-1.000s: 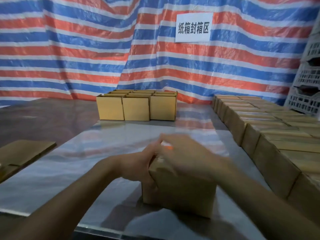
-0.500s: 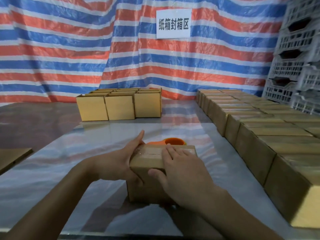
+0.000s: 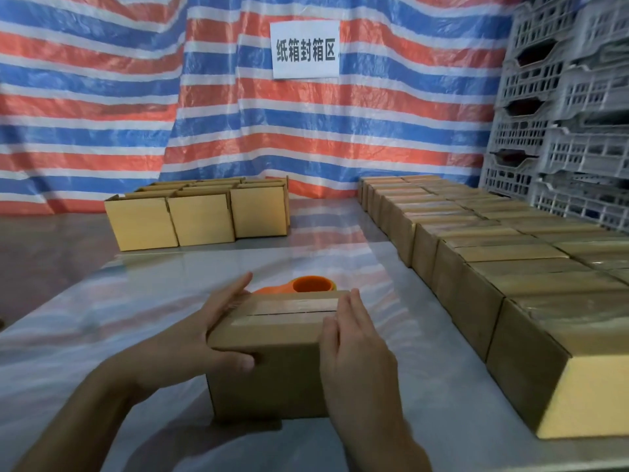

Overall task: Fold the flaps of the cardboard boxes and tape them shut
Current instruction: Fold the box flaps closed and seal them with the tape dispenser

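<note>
One cardboard box point(image 3: 272, 356) stands upright on the glossy table point(image 3: 102, 321), low in the middle of the view and closest to the person. Its top flaps are folded down and meet in a dark seam running left to right, and a strip of clear tape point(image 3: 289, 305) lies along that seam. The left hand point(image 3: 200, 338) rests flat against the box's left side, fingers straight and stretched along the upper left edge, thumb laid across the front face just under the top rim. The right hand point(image 3: 357, 349) lies flat against the box's right side, fingers straight and together, their tips reaching the top right edge. Both hands are open, with the box between the two palms.

Just behind the box, partly hidden by its far edge, an orange tape dispenser point(image 3: 308, 285) lies on the table. Farther behind the box and to its left stands a cluster of open boxes point(image 3: 200, 219), packed side by side. To the right of the box, well apart from it, long rows of closed boxes point(image 3: 493, 267) run away toward the back, touching one another, their tops shiny. Beyond those, even farther right of the box, grey plastic crates point(image 3: 561, 114) are stacked high. Far behind the box hangs a red, white and blue striped tarp point(image 3: 102, 97), and on it, above the box, a white paper sign point(image 3: 305, 49) with black Chinese characters.
</note>
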